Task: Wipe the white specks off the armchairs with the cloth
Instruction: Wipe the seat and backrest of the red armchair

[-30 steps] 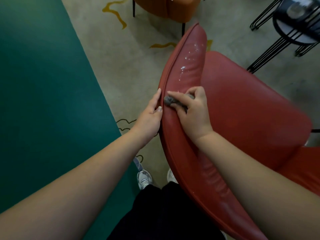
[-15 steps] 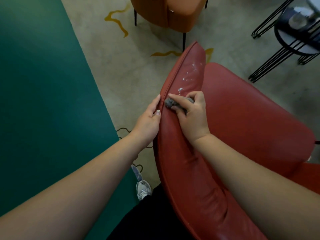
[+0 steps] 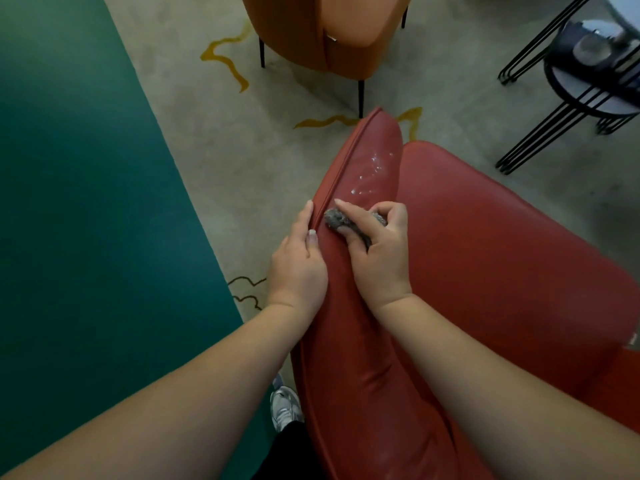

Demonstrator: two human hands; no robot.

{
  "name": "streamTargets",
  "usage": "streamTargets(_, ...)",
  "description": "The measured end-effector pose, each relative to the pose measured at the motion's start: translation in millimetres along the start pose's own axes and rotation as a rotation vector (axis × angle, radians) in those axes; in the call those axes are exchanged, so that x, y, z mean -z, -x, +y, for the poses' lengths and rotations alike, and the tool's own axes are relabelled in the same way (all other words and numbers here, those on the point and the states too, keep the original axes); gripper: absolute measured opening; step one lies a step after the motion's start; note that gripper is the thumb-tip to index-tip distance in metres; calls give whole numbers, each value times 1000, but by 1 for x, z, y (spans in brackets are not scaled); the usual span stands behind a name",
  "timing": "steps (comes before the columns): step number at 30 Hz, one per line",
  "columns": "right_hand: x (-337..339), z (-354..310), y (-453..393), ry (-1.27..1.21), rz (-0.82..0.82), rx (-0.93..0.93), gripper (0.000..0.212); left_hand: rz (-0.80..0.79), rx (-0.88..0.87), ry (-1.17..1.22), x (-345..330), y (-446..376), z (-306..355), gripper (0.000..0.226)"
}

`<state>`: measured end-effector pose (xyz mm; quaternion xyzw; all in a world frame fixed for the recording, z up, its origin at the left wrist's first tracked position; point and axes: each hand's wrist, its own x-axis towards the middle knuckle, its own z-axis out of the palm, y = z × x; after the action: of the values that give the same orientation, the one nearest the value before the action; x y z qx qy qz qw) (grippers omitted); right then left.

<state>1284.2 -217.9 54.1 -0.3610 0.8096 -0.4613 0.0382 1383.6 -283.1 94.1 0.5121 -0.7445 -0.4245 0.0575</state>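
Note:
A red leather armchair (image 3: 491,258) fills the right half of the view. White specks (image 3: 369,176) dot its left armrest, just beyond my fingers. My right hand (image 3: 379,252) presses a small grey cloth (image 3: 334,220) onto the armrest top, index finger stretched over it. My left hand (image 3: 299,263) lies flat against the armrest's outer seam, fingers straight and together, holding nothing. An orange armchair (image 3: 325,26) stands farther off at the top of the view.
A black wire-frame side table (image 3: 585,81) with a dark round top stands at the upper right. Beige carpet (image 3: 194,109) with yellow squiggles lies between the chairs, and a teal area (image 3: 76,202) covers the left. My shoe (image 3: 284,407) shows beside the red chair.
The view has tilted so the armrest sits lower in the frame. My right hand with the cloth has crept a little along the armrest toward the specks. My left hand stays on the seam.

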Motion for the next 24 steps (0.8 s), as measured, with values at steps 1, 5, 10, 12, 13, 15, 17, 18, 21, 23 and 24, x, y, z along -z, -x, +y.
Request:
streamTargets(1, 2, 0, 4, -8, -1, 7, 34, -2, -10, -13, -1, -1, -2, 48)
streamTargets(5, 6, 1, 17, -35, -29, 47, 32, -34, -46, -67, -5, -7, -5, 51)
streamTargets(10, -5, 9, -17, -2, 41, 13, 33, -1, -72, -190, -8, -7, -7, 53)
streamTargets(12, -5, 8, -14, -21, 60, -3, 34, 10, -66, -204, -9, -6, -6, 52)
streamTargets(13, -4, 7, -7, -31, 57, -5, 33, 15, -66, -206, -9, -6, -7, 52)
streamTargets(15, 0, 3, 8, -61, 28, 2, 33, 29, -73, -207, -10, -5, -8, 52)
streamTargets(17, 2, 4, 10, -70, -6, 25, 33, 44, -84, -200, -11, -5, -9, 52)
streamTargets(18, 1, 6, 3, -58, -10, 34, 32, 49, -90, -199, -11, -5, -9, 52)
streamTargets(21, -5, 12, -23, -16, 28, 37, 32, 57, -101, -207, -12, -5, -8, 53)
streamTargets(23, -8, 10, -25, -31, 56, 14, 32, 54, -98, -204, -12, -5, -8, 53)
streamTargets(24, -7, 8, -19, -38, 59, 12, 32, 54, -98, -200, -12, -5, -8, 53)
